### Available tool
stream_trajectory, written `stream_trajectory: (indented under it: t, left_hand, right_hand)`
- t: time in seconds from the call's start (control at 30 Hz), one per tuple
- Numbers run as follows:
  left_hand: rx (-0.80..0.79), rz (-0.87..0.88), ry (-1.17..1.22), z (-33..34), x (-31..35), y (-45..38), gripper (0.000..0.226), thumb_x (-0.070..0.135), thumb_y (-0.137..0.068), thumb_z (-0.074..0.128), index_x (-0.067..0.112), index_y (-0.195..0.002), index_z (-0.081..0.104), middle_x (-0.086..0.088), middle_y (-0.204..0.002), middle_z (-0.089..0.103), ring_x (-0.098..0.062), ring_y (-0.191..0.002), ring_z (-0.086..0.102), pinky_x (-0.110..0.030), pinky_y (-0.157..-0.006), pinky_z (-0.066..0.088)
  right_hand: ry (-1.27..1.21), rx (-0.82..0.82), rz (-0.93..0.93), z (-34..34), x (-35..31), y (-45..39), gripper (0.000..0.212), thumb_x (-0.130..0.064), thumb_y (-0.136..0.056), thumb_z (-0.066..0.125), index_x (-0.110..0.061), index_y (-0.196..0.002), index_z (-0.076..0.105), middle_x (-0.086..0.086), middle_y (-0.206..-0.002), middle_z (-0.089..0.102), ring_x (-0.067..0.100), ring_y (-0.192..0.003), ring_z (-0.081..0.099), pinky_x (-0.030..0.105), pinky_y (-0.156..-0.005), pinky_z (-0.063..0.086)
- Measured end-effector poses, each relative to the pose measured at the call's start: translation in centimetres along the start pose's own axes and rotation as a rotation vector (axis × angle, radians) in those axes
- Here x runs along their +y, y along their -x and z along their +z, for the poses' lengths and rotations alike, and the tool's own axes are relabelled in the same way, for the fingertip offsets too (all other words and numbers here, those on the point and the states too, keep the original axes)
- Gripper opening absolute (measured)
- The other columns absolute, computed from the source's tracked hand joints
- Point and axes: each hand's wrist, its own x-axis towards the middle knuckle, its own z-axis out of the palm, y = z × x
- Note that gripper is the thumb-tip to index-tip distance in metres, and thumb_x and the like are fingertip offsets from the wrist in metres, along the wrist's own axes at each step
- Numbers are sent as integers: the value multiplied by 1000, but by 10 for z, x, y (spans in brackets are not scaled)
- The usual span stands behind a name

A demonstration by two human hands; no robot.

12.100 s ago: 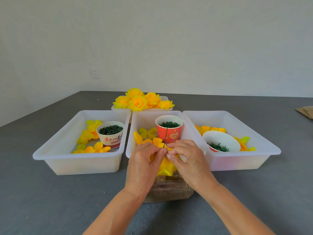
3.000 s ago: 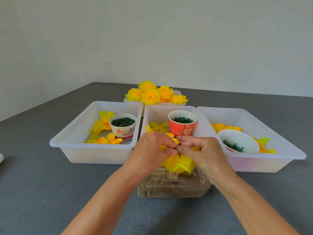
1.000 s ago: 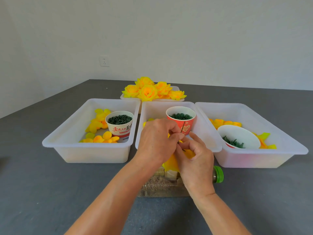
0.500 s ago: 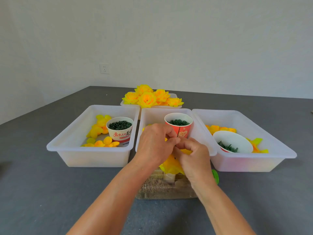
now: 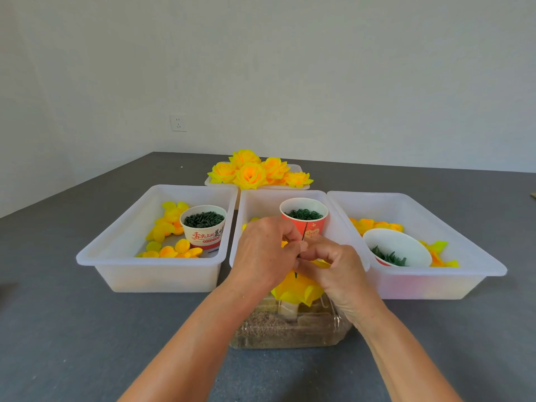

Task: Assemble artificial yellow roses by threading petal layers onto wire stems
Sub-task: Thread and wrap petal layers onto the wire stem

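Observation:
A half-built yellow rose (image 5: 298, 288) sits on a thin dark wire stem (image 5: 304, 232) that stands upright over a clear box of sand (image 5: 290, 329). My left hand (image 5: 264, 253) and my right hand (image 5: 336, 268) meet above the rose, fingertips pinching at the wire and a yellow petal layer (image 5: 320, 263). The fingers hide the point where the petal meets the wire. Finished yellow roses (image 5: 255, 171) lie on a white tray at the back.
Three white bins stand side by side: the left bin (image 5: 116, 256) with loose petals and a cup of green parts (image 5: 204, 224), the middle bin (image 5: 255, 195) with a red cup (image 5: 304, 219), the right bin (image 5: 464, 256) with petals and a white bowl (image 5: 397, 248).
Both hands stay together on the wire and petal above the rose. Over the last second the right hand rose slightly and the green-capped object beside the box is out of sight.

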Motion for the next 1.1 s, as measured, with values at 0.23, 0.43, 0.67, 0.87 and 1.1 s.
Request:
stream_trajectory:
  t: [0.23, 0.43, 0.67, 0.87, 1.1]
  left_hand:
    - [41, 47, 7, 3, -2, 1, 8, 19, -79, 71, 17, -72, 70, 7, -74, 63, -11, -76, 58, -24, -69, 42]
    - [24, 84, 17, 2, -3, -1, 7, 17, -79, 72, 16, -72, 71, 3, -78, 67, -12, -77, 58, -27, -71, 44]
    - [-31, 45, 20, -2, -5, -5, 10, 19, -80, 71, 18, -70, 70, 5, -73, 67, -8, -73, 57, -19, -64, 42]
    - [-123, 58, 2, -9, -4, -9, 16, 22, -81, 71, 24, -66, 64, 16, -67, 56, 11, -64, 49, -2, -60, 35]
    - [-134, 45, 46, -11, -7, -7, 14, 19, -79, 70, 25, -67, 66, 16, -70, 61, 3, -71, 55, -7, -61, 38]
  right_hand:
    - [135, 243, 21, 15, 5, 12, 7, -32, -72, 76, -28, -66, 73, -1, -130, 58, 10, -128, 44, 46, -106, 35]
    - [145, 347, -84, 25, 12, 16, 12, -25, -75, 75, -16, -69, 73, -7, -119, 64, 12, -125, 49, 45, -102, 40]
    - [240, 369, -147, 27, 13, 18, 5, -24, -78, 74, -20, -75, 75, -34, -105, 55, -20, -112, 42, 5, -93, 33]
    - [-122, -118, 108, -17, -7, -6, 16, -1, -80, 67, -10, -92, 74, 3, -120, 64, 16, -121, 52, 29, -99, 42]
    - [-92, -357, 142, -22, -9, -16, 19, -19, -66, 73, -19, -84, 76, -9, -105, 71, 15, -112, 58, 30, -98, 46]
